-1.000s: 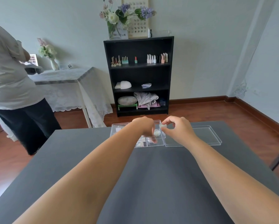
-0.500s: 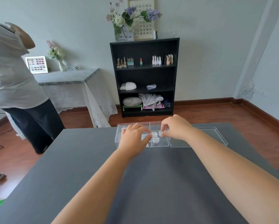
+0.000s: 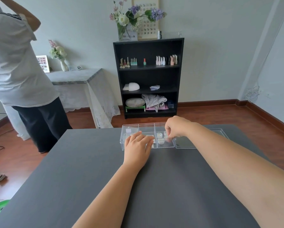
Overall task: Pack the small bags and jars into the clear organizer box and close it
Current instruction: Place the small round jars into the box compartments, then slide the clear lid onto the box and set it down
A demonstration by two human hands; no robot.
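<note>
**Small jars seen in the clear box**

A clear organizer box (image 3: 129, 129) is set at the far side of a dark grey table (image 3: 88, 170). The box is split into little rooms. Its lid (image 3: 220, 134) is laid flat on the table just to the right of the box, so the box is open.

The left hand (image 3: 137, 146) is laid palm down over the near left part of the box. Its fingers are spread flat and loose. Nothing can be seen held in it.

The right hand (image 3: 176, 127) is held over the right end of the box. Its fingers are curled and pinched down into the right room. Something small may be pinched there, but it cannot be told for sure.

Two small white jars (image 3: 160, 138) are seen inside the right room, close to the right fingertips. A small bag (image 3: 129, 130) is seen in the far left room.

Behind the table, a black shelf (image 3: 148, 76) is stood against the wall. A person in a white shirt (image 3: 14, 63) is seen at the left.
</note>
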